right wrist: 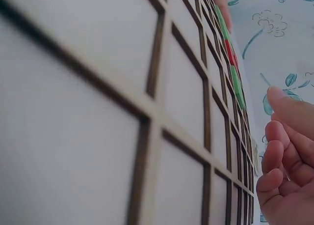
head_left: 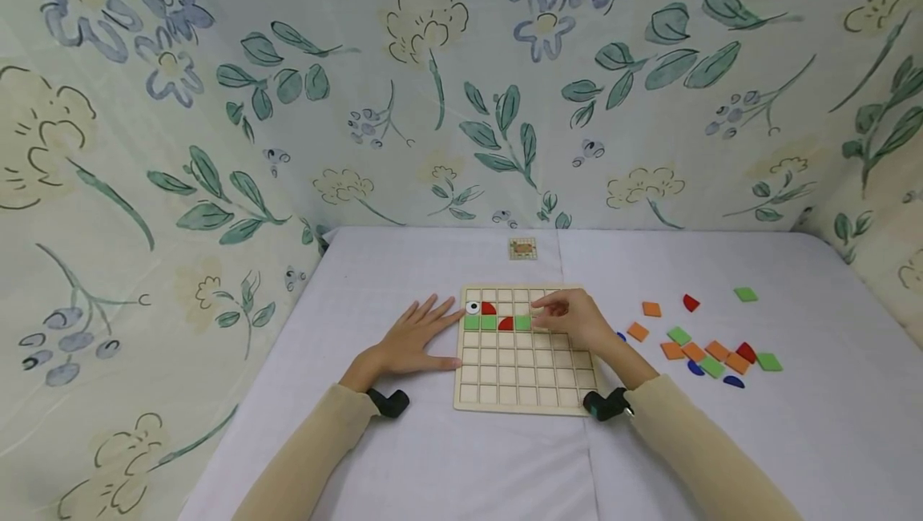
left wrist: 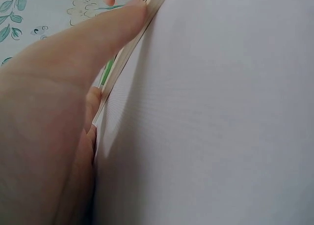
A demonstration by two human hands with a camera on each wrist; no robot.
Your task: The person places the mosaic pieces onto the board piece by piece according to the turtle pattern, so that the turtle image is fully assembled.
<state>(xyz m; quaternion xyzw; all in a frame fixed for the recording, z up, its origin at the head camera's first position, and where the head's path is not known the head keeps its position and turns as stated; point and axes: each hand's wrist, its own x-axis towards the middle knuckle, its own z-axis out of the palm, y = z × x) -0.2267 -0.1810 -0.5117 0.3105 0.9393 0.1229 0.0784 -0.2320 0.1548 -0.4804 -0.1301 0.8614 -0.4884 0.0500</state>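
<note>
A wooden grid board (head_left: 508, 374) lies on the white cloth. My left hand (head_left: 414, 343) is flat with fingers spread, its fingertips and thumb right at the board's left edge. Over the upper right of the grid hovers my right hand (head_left: 577, 318); a gap shows between its thumb and index finger, and no piece is visible there. Just left of its fingertips sits a green square (head_left: 522, 323). Other filled cells hold an eye tile (head_left: 472, 308), two red quarter-circles (head_left: 505, 324) and two more green squares (head_left: 472, 323). In the right wrist view, the right hand's other fingers (right wrist: 274, 154) curl loosely.
Right of the board lie scattered loose pieces: several orange squares (head_left: 652, 309), several green ones (head_left: 746, 294), red quarter-circles (head_left: 691, 303) and blue half-round pieces (head_left: 733, 381). Behind the board is a small picture card (head_left: 522, 248). A floral cloth (head_left: 433, 144) hangs behind the table.
</note>
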